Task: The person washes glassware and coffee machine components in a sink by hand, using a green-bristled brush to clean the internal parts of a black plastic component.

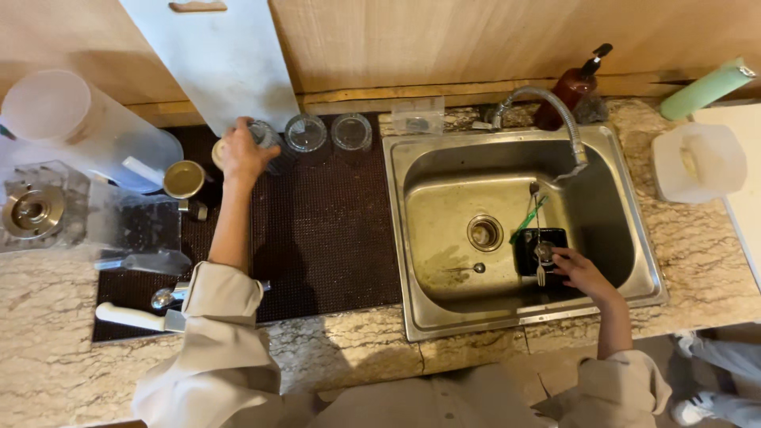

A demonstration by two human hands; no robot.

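Left hand (242, 152) grips an upturned glass (264, 135) on the drying mat (325, 230); right hand (583, 272) pinches a fork (541, 261) in the sink (444, 150). Step: dishwashing.

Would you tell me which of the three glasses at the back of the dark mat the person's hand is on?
The leftmost glass: the left hand grips it, while the middle glass and right glass stand untouched beside it.

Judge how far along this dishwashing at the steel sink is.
Done: two clear glasses stand upturned on the dark drying mat. In hand: the left hand sets down a third glass; the right hand reaches the metal fork. Left: cutlery in the small black tray.
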